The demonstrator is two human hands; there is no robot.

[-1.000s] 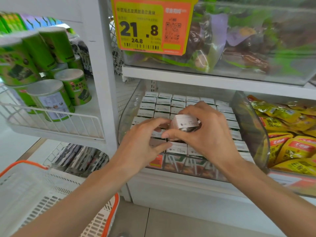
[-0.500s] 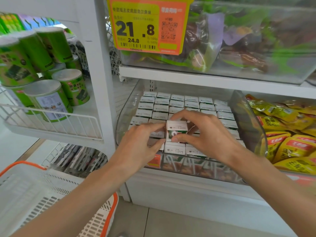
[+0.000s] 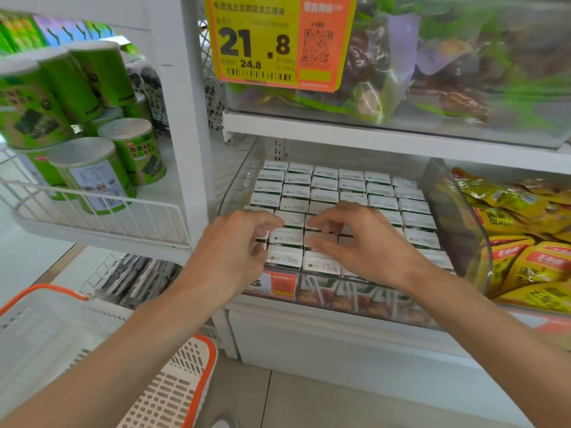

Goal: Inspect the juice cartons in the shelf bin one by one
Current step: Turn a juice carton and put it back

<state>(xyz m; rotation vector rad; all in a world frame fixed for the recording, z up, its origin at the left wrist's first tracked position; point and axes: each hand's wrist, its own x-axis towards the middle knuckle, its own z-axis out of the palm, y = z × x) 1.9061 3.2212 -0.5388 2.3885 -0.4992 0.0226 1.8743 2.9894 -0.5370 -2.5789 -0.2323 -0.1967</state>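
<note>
Touching the juice cartons (image 3: 324, 183) near the bin's (image 3: 454, 217) front edge with the right hand (image 3: 355, 242), fingers spread and bent down. Holding nothing in the left hand (image 3: 234, 245), loosely curled, by the front left corner. Packed in rows, filling the clear bin. Beside yellow bags (image 3: 525, 261) on the right.

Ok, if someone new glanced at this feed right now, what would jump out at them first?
The big orange-and-yellow price tag reading 21.8 hangs top centre. Below it, a clear bin packed with white-topped juice cartons fills the middle, with the left hand and right hand over its front rows. Green canisters crowd the wire shelf at left; yellow snack packs lie at right.
</note>
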